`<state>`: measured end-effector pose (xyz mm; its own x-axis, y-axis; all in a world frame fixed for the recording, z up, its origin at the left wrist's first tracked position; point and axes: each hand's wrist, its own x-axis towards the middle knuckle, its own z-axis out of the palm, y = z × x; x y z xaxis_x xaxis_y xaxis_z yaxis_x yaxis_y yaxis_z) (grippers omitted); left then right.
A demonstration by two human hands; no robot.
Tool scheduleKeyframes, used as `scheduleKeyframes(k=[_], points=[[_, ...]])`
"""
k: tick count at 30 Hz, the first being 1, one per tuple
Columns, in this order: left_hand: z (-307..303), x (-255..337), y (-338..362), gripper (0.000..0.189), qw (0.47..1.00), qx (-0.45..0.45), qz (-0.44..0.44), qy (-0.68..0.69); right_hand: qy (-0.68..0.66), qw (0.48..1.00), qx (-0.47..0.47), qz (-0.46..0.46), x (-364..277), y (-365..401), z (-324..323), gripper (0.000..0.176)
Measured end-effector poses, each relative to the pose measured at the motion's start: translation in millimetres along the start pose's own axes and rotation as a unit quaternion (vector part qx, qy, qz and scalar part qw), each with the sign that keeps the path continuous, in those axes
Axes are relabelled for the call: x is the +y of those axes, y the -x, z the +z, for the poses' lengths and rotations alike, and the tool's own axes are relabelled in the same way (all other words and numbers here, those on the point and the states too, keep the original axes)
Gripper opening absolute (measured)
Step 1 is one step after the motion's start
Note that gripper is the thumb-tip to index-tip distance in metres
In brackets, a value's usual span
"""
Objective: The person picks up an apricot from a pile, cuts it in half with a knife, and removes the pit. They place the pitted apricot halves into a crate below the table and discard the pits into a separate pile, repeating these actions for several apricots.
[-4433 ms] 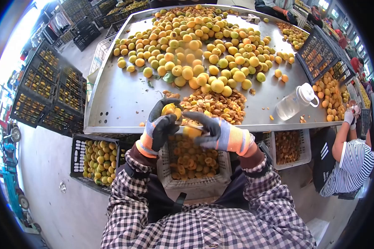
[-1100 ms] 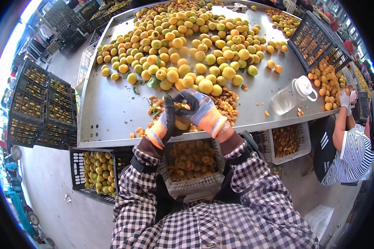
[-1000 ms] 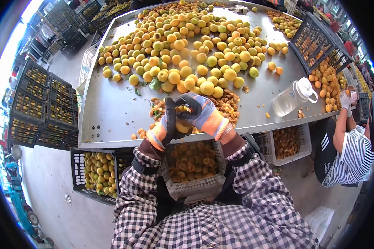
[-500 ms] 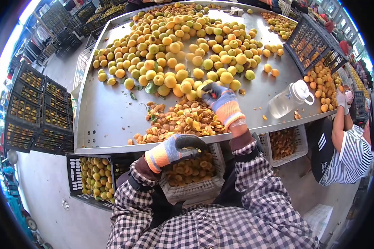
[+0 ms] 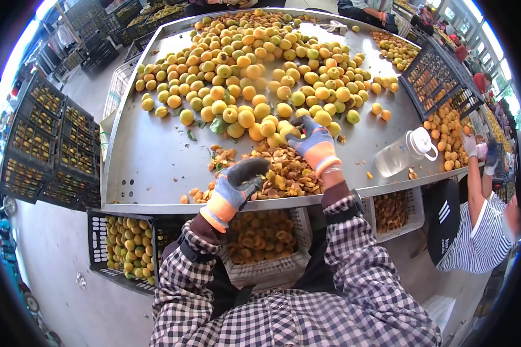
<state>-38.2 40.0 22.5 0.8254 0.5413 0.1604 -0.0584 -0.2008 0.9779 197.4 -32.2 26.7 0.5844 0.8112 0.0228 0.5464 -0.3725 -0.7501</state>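
Our left hand has risen onto the pit pile, its grip state indeterminable; just beyond, our right hand clasps an apricot, and a hasty pull may topple neighbours.

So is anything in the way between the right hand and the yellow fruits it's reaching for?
Nothing visible. The grey-and-orange gloved right hand is at the near edge of the round yellow-orange fruit pile, fingertips against one fruit. The brown pit heap lies beside its wrist.
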Motion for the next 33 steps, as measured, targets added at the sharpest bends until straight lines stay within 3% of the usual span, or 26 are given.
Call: scheduleKeyframes(k=[2,3,4,6,8,10,11,13,14,16,17,31,33], points=[[3,-3,-5,0.052,0.997,0.061,0.04,0.029,-0.036,0.999,0.015,-0.031,-17,10,-5,0.042],[0,-1,-6,0.068,0.996,0.051,0.069,0.0,-0.086,0.995,-0.026,-0.051,-21,15,-4,0.04],[1,16,-7,0.073,0.997,0.055,0.038,-0.039,-0.138,0.986,-0.067,-0.069,-27,21,-2,0.038],[5,11,-14,0.076,0.993,0.051,0.103,-0.006,-0.343,0.92,-0.179,-0.057,-47,39,8,0.028],[2,17,-12,0.074,0.996,0.026,0.086,-0.023,-0.372,0.906,-0.199,-0.033,-51,48,21,0.025],[1,8,-15,0.069,0.995,0.049,0.071,0.044,-0.353,0.92,-0.167,-0.024,-55,53,17,0.023],[-2,9,-11,0.062,0.99,0.081,0.02,0.118,-0.294,0.945,-0.121,-0.083,-55,55,12,0.021],[-13,10,-12,0.059,0.991,0.103,0.002,0.083,-0.226,0.956,-0.059,-0.178,-50,57,7,0.018],[-17,12,-11,0.058,0.989,0.109,-0.028,0.098,-0.229,0.954,-0.06,-0.181,-48,60,6,0.018],[-23,11,-11,0.058,0.989,0.112,-0.009,0.094,-0.17,0.949,-0.126,-0.233,-48,66,2,0.02],[-25,10,-11,0.058,0.989,0.11,0.008,0.093,-0.058,0.961,-0.146,-0.23,-58,70,-7,0.017],[-27,29,-6,0.057,0.992,0.069,0.056,-0.095,0.018,0.956,-0.136,-0.261,-43,72,0,0.022],[-28,27,-4,0.058,0.996,0.064,0.052,-0.022,-0.082,0.953,-0.174,-0.234,-30,70,13,0.024]])
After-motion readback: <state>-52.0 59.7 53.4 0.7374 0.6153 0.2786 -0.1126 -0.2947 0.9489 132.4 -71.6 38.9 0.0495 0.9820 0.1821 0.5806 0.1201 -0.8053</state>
